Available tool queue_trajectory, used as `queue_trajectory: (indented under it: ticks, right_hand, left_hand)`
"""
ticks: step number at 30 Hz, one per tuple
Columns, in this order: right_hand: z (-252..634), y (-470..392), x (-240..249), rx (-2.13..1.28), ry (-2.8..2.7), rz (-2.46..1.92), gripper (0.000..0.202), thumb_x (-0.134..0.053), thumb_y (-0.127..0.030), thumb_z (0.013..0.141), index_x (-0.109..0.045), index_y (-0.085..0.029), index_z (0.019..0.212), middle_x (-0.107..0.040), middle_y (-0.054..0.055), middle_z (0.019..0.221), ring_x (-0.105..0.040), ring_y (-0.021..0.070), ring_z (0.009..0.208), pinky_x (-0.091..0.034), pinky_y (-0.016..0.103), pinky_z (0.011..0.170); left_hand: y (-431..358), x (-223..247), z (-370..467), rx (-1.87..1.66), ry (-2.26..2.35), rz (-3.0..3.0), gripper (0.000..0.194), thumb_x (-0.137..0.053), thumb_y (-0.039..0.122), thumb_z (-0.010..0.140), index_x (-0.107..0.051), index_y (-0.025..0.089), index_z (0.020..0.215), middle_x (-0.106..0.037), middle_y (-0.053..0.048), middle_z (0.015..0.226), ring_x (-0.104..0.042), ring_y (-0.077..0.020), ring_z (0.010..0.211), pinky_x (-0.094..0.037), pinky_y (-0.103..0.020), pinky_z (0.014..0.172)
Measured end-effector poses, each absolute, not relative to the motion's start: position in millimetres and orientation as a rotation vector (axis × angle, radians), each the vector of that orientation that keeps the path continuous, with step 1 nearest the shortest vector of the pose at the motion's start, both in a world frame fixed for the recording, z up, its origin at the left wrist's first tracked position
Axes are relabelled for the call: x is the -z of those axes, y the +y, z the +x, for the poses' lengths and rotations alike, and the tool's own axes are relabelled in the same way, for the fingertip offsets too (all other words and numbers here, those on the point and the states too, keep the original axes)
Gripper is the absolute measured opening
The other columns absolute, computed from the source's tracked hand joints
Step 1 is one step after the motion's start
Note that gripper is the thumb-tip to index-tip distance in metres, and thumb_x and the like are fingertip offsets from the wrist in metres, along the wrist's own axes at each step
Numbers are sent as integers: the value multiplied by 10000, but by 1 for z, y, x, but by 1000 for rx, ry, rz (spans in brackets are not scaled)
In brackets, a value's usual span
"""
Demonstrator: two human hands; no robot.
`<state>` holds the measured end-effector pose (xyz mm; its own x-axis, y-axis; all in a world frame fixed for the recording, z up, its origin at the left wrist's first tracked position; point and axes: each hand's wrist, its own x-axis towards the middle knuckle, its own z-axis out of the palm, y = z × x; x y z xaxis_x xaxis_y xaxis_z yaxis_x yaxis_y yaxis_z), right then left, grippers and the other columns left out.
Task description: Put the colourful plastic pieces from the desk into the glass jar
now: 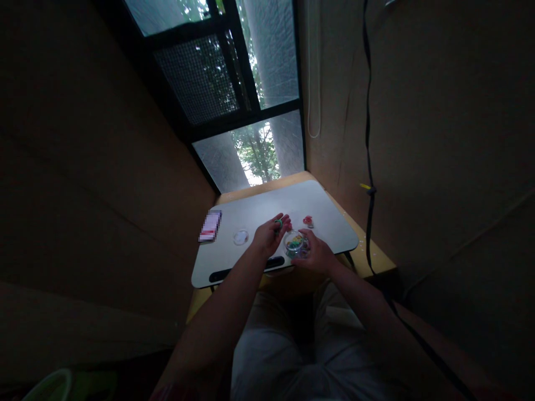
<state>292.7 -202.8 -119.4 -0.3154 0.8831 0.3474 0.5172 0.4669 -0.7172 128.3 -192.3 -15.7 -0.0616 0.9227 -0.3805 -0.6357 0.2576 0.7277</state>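
Note:
My left hand is turned palm up over the white lap table, its fingers partly stretched out. A small green thing rests in it, too small to name surely. In my right hand is a clear round jar, gripped from its right side and without a lid. Several small coloured pieces, yellow, green and others, lie inside the jar. Just beyond the jar sits a little heap of red pieces. More red shows by my left fingertips, partly hidden. A clear round lid lies flat, left of my left hand.
The white lap table stands on a wooden surface beneath a window. A phone lies at its left edge. A dark slot runs along the near edge, partly behind my left forearm. A black strap hangs at the right.

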Motion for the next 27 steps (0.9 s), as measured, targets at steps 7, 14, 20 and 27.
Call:
queue_trajectory:
  ticks: [7,14,20,27]
  right_hand:
    - [292,-202,121,-624,-1972,-1161,906,-824,-518,560,-410,-224,1310,-663,95,1081,-666,255,879,-510,361,761]
    - [292,-202,120,-631,-1975,-1162,900,-823,-508,564,-414,-218,1311,-665,103,1089,-666,269,910,-510,381,792]
    - [293,-203,119,-645,-1981,-1176,909,-816,-527,570,-404,-216,1318,-669,99,1080,-668,262,907,-514,367,782]
    - [293,-203,119,-642,-1965,-1165,879,-818,-504,563,-425,-237,1302,-680,81,1050,-668,263,912,-512,372,782]
  left_hand:
    - [-200,20,122,-1089,1118,861,199,-639,226,793,-674,112,953,-624,-31,793,-365,3,445,-264,-127,382]
    - [-202,24,117,-882,1356,1356,437,-535,542,810,-677,129,795,-449,33,549,-340,-63,469,-259,-206,438]
    - [-201,30,115,-834,1441,1467,314,-537,444,801,-655,156,764,-516,24,566,-423,-100,524,-346,-235,505]
    - [-199,31,113,-834,1508,1542,332,-607,481,751,-637,152,721,-580,-2,625,-461,-110,575,-366,-238,539]
